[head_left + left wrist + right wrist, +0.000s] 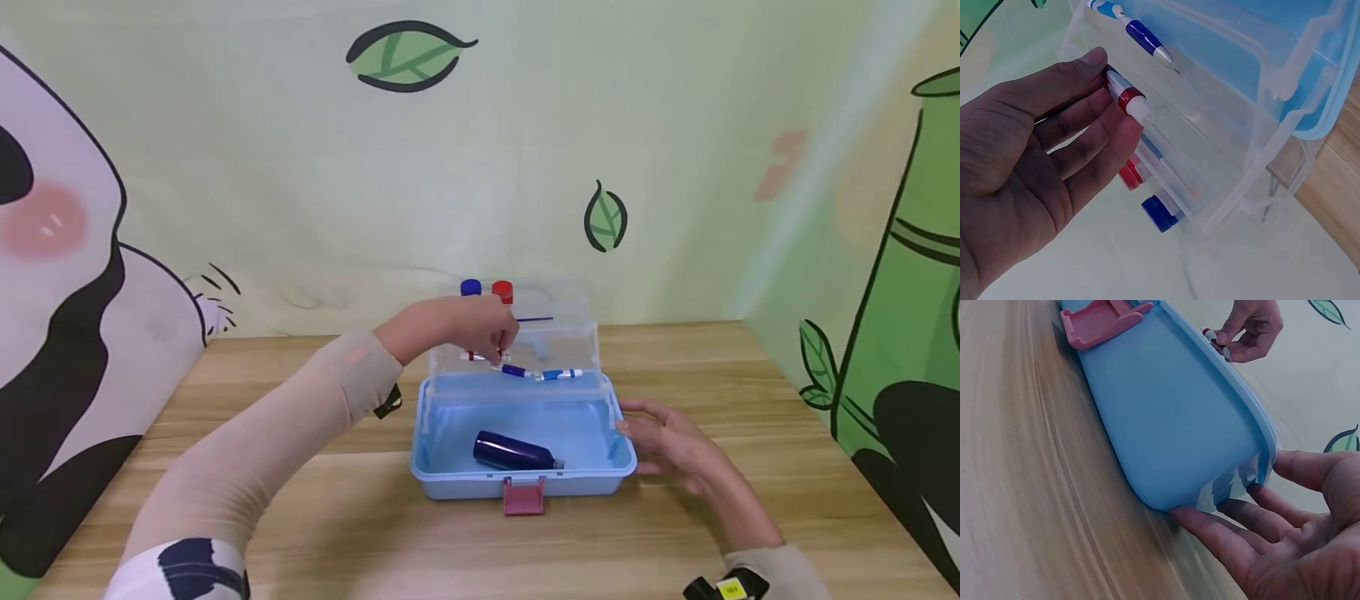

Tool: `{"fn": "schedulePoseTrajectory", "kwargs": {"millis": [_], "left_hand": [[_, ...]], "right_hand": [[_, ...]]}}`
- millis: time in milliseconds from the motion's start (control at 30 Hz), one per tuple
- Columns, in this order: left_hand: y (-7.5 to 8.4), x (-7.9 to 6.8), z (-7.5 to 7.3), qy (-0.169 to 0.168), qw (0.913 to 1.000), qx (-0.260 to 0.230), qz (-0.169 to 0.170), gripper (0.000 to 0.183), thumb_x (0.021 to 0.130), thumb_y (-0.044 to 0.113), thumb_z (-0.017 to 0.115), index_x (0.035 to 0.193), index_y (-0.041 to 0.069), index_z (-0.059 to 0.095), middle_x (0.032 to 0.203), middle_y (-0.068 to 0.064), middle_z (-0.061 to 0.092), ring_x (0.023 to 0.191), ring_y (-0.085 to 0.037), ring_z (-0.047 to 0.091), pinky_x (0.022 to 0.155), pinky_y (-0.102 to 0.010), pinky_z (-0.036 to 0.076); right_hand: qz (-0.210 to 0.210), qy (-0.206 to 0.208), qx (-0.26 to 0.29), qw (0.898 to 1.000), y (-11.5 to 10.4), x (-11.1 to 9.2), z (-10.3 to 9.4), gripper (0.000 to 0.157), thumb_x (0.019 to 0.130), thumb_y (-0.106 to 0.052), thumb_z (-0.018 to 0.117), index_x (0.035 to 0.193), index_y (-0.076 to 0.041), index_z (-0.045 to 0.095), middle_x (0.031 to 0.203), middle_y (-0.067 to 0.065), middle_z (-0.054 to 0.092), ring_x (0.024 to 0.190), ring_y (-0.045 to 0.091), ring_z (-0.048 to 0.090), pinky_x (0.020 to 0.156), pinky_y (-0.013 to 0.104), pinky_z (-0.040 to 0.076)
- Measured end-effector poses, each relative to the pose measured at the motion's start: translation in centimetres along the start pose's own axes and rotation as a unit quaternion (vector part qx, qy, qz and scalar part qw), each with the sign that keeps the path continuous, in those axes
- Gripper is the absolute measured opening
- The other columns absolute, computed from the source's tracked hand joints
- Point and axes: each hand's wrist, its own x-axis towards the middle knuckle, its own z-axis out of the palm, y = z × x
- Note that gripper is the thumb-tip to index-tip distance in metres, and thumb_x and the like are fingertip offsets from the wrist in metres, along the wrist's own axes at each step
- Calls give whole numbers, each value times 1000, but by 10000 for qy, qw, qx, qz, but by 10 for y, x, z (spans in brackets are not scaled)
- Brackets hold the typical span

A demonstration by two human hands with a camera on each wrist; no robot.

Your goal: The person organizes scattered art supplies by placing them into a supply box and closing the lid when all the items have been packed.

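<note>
My left hand (480,325) pinches a red-and-white pen (1124,94) between thumb and fingers, over the clear compartmented part of the blue box (450,488). Two blue pens, one dark blue (1144,39) and one light blue and white (558,375), lie in that clear part close to the hand. My right hand (675,450) touches the box's right end, with its thumb at the rim and its fairly straight fingers spread along the end wall. Inside the blue base lies a dark blue bottle (513,451) on its side.
Beyond the left hand are a blue cap (470,287) and a red cap (502,288) at the clear lid. A pink latch (523,498) hangs lowered at the box's front. The box stands on a wooden table (360,517) before a printed backdrop (300,167).
</note>
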Motion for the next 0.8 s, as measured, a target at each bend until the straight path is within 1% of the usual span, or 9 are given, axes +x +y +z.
{"fn": "schedulePoseTrajectory", "kwargs": {"millis": [200,333,633,800], "left_hand": [[0,1,1,-89,9999,-89,-80,11,91,17,78,98,12,71,89,0,69,77,-15,67,73,-22,56],[0,0,1,-116,9999,-77,-97,10,91,17,78,97,12,71,88,0,69,76,-16,68,72,-22,56],[1,-3,1,-31,9998,108,133,11,91,16,78,98,10,73,89,0,70,77,-14,66,76,-23,56],[0,-4,2,-8,9998,151,148,10,91,17,78,97,11,72,90,0,71,77,-14,66,76,-23,56]], "right_hand": [[73,-5,86,9999,-2,-1,-1,73,99,-31,66,155,-2,30,152,32,40,122,40,61,86,48,59],[64,-40,111,9999,-1,-1,-1,73,100,-31,65,155,0,28,152,32,40,122,40,61,86,49,59],[41,-31,100,9999,0,-2,-1,73,101,-31,64,156,0,27,152,33,40,123,41,61,86,49,59],[53,-17,67,10000,0,-2,0,74,100,-32,65,156,0,28,150,33,42,122,41,61,86,49,59]]}}
